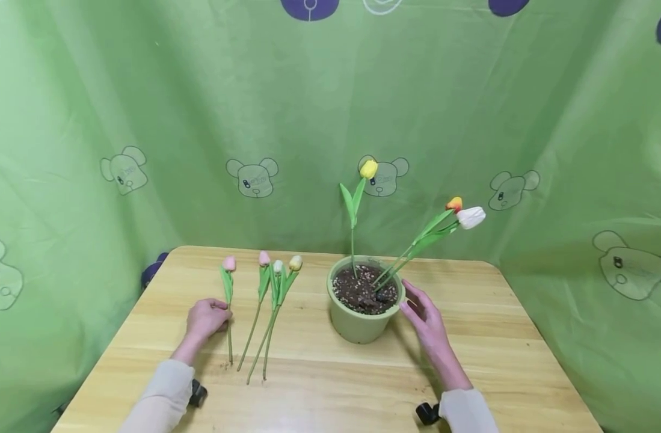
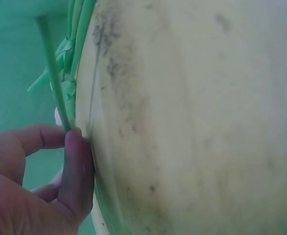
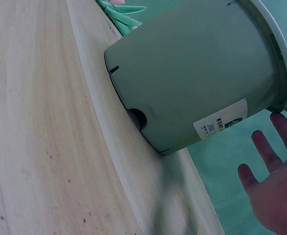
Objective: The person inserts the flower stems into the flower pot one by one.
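On the left of the head view, my left hand (image 1: 207, 319) pinches the stem of a pink tulip (image 1: 229, 264) lying on the table; its green stem (image 2: 55, 78) stands out between thumb and forefinger in the left wrist view. Beside it lie another pink tulip (image 1: 264, 259), a white tulip (image 1: 278, 267) and a pale yellow tulip (image 1: 295, 263), their stems partly crossing. My right hand (image 1: 432, 331) touches the right rim of a green flowerpot (image 1: 358, 328), fingers spread. Soil (image 1: 357, 294) fills the pot, where a yellow tulip (image 1: 368, 169) stands upright and two others lean right.
Leaning out of the pot are an orange-red tulip (image 1: 454, 204) and a larger white tulip (image 1: 471, 217). The wooden table (image 1: 330, 403) carries bits of soil near the stem ends. A green curtain (image 1: 308, 108) with bear heads hangs behind and at both sides.
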A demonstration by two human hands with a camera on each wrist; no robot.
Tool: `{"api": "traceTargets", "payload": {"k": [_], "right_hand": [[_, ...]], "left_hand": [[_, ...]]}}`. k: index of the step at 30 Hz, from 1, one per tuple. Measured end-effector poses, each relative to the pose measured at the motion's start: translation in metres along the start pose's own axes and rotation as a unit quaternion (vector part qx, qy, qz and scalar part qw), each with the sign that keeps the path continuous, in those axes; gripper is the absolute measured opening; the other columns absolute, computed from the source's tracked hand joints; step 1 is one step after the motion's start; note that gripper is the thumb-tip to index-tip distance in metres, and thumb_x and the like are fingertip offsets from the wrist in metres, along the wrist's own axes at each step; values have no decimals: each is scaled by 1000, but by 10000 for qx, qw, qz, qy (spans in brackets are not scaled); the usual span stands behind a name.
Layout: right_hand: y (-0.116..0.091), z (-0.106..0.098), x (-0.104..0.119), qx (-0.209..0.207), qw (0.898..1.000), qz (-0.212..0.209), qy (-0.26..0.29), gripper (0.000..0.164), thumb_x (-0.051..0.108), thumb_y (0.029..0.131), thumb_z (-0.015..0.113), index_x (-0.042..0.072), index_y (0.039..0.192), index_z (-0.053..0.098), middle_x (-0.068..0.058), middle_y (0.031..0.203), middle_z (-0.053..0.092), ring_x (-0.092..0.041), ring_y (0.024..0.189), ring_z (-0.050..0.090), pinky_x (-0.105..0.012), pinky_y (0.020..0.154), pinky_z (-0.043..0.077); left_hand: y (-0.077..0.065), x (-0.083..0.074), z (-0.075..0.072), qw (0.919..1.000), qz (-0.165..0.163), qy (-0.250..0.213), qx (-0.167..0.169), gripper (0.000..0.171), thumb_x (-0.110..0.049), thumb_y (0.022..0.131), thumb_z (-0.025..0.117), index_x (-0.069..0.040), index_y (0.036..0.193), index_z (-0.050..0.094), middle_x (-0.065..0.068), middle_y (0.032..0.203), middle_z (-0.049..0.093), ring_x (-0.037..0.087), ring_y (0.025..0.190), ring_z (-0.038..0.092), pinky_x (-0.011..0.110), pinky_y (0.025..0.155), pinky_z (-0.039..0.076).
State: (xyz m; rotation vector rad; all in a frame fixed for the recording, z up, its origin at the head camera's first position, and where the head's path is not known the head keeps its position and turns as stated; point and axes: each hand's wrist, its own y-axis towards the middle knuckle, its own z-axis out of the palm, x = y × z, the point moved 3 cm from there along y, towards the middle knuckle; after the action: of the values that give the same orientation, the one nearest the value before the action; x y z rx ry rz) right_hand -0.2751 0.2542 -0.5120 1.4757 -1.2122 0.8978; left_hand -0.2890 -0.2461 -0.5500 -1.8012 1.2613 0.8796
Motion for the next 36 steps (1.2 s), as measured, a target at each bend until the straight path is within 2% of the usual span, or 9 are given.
{"api": "traceTargets", "payload": {"k": [3, 6, 8, 14, 21, 27, 36], "right_hand": [[0, 0, 0, 15, 10000, -1, -3, 54, 20, 106, 59, 11, 157, 42, -14, 161, 44, -1, 136, 47, -24, 122, 37], [0, -1, 0, 0, 10000, -89, 24, 53, 17, 106, 58, 9, 156, 43, -16, 161, 44, 4, 133, 47, -16, 118, 37], [1, 0, 0, -15, 9999, -147, 45, 52, 15, 106, 58, 8, 156, 43, -17, 161, 44, 5, 133, 47, -19, 119, 37], [0, 0, 0, -15, 9997, -230, 50, 51, 14, 106, 57, 7, 155, 44, -19, 160, 44, 6, 132, 47, -15, 117, 36], [0, 0, 1, -37, 9998, -165, 82, 52, 15, 106, 58, 8, 156, 43, -16, 161, 44, 5, 133, 47, -20, 120, 36], [0, 1, 0, -56, 9999, -84, 79, 52, 17, 106, 58, 10, 156, 44, -16, 161, 44, 3, 134, 47, -19, 120, 36], [-1, 1, -1, 18, 10000, -9, 19, 53, 20, 107, 58, 11, 157, 42, -15, 162, 43, 2, 136, 46, -22, 122, 35]], "left_hand": [[1, 0, -2, 9994, -120, -323, 88, 30, -2, 89, 69, 12, 115, 67, 31, 112, 70, 12, 70, 72, 26, 68, 66], [-1, -2, -2, 9982, -232, -531, 161, 31, 0, 90, 67, 14, 118, 65, 32, 114, 68, 12, 73, 71, 25, 70, 66], [-2, -3, -4, 9974, -291, -632, 185, 31, 1, 92, 65, 14, 120, 63, 30, 113, 67, 14, 77, 71, 26, 71, 66], [-6, -9, -7, 9949, -397, -908, 213, 38, 3, 95, 60, 12, 132, 56, 21, 109, 66, 20, 85, 69, 29, 72, 66], [-9, -22, -11, 9947, -98, -1013, 124, 41, 5, 96, 58, 10, 136, 54, 13, 106, 61, 22, 87, 67, 28, 71, 65], [-11, -29, -10, 9934, 163, -1129, 91, 41, 4, 96, 61, 7, 137, 55, 14, 112, 61, 23, 88, 69, 27, 72, 66], [-11, -44, -5, 9883, 529, -1415, 205, 38, 1, 99, 61, 0, 137, 57, 15, 119, 60, 10, 77, 62, 25, 73, 65]]}}
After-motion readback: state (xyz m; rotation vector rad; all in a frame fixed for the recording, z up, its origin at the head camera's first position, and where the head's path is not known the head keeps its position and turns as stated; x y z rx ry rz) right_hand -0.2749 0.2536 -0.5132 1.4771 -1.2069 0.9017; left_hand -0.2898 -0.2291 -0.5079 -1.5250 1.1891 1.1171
